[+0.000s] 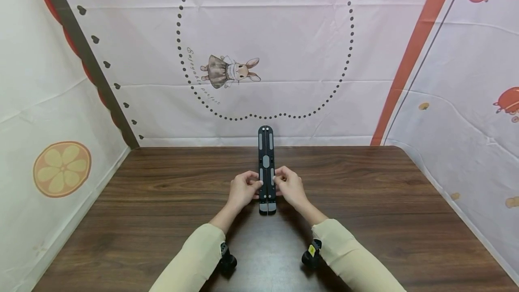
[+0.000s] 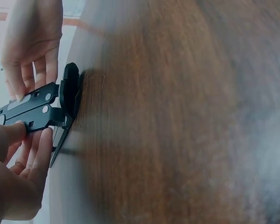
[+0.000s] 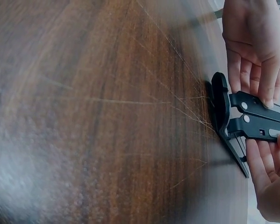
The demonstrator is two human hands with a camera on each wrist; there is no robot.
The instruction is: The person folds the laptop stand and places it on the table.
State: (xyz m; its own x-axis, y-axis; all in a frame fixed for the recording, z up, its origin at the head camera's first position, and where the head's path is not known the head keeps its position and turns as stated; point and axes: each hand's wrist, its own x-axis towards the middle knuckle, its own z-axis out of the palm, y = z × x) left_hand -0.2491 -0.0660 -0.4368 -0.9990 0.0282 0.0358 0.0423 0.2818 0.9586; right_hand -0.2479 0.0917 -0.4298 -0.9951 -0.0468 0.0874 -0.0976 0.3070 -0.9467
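Note:
A black folding laptop stand with grey pads is at the middle of the table, its two long arms folded side by side. My left hand pinches its left arm near the lower end, thumb on the front face and fingers behind. From the other side, my right hand pinches the right arm in the same way. Both wrist views show the stand's hooked lower end against the tabletop and a thin leg slanting behind it. The arms rise at a slope from there.
The dark wood table runs back to a white printed cloth that hangs behind it and along both sides. Black wrist cameras sit at the left cuff and the right cuff.

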